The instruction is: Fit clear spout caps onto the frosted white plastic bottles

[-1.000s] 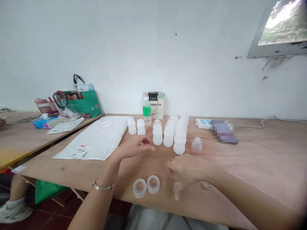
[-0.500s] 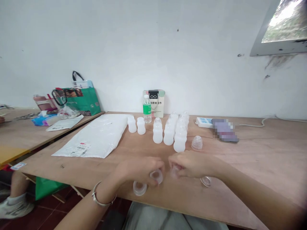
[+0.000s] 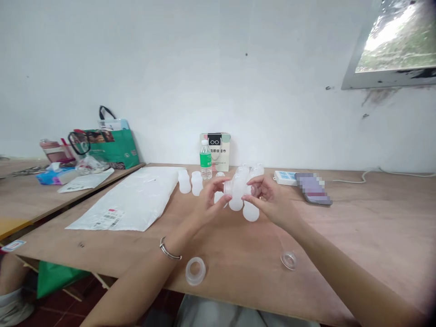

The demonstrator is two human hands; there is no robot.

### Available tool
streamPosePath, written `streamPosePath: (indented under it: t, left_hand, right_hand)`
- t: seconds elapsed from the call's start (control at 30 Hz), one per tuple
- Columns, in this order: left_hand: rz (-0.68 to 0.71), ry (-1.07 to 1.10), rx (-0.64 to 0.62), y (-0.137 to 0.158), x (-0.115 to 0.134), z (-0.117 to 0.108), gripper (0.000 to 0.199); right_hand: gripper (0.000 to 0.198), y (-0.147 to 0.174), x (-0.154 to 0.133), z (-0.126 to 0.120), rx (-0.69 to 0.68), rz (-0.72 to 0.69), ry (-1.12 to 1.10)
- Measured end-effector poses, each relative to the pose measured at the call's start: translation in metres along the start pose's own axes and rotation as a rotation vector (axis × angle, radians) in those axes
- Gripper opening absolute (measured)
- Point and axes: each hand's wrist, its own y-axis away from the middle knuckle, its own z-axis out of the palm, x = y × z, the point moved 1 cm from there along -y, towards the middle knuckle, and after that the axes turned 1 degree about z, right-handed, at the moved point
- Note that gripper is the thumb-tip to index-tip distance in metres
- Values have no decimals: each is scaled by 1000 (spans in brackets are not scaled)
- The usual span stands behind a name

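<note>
My left hand (image 3: 215, 195) pinches a translucent bottle ring (image 3: 228, 188) between thumb and fingers, raised above the table. Facing it, my right hand (image 3: 267, 196) grips a small clear piece (image 3: 253, 190), mostly covered by the fingers; its kind is unclear. Behind both hands stand several frosted white baby bottles (image 3: 251, 212) with clear domed tops. Two topless frosted bottles (image 3: 196, 184) stand to the left. Near the front edge lies another translucent ring (image 3: 195, 271). A clear round piece with a wide rim (image 3: 289, 260) lies below my right forearm.
A white plastic mailing bag (image 3: 136, 195) covers the table's left part. At the back are a water bottle (image 3: 205, 161) and a paper bag (image 3: 223, 152). A white box (image 3: 285, 177) and a phone (image 3: 312, 188) lie right. A person's leg (image 3: 13, 274) shows lower left.
Both hands have risen from the table's front area to in front of the bottles, carrying the ring and the clear piece. The clear dome on the right no longer shows.
</note>
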Motion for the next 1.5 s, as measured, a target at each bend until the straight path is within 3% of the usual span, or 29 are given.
streamPosePath:
  t: [0.1,0.23,0.4,0.63,0.77,0.87,1.1,1.27,1.37,1.5]
  left_hand:
    - [153,-133,39,12,-1,5,38]
    - [294,-209,68,18,-8,8,43]
    - [304,-248,50,25,-10,14,51]
    - [382,-180,69,28,-13,21,46]
    - [511,-216,9,26,-10,17,41]
    - [506,-245,-53,25,-5,14,40]
    - [521,-297,39,22,-3,16,29]
    - [518,-351,111,22,-3,17,25]
    - [501,-468,187,24,-1,16,21]
    - [601,-559,227,26,1,13,17]
  right_hand:
    - [25,15,3,14,58,-28,9]
    - [25,32,4,25,113,-216,79]
    - [33,43,9,28,132,-387,123]
    - [41,49,13,33,115,-440,-43]
    - [39,49,10,35,98,-383,-182]
    - [34,47,11,37,137,-288,-272]
    - [38,42,14,38,145,-139,-365]
    - [40,35,13,36,-21,-61,-383]
    - [39,32,16,35,-34,-43,-433]
    - [38,31,18,36,-21,-30,-453]
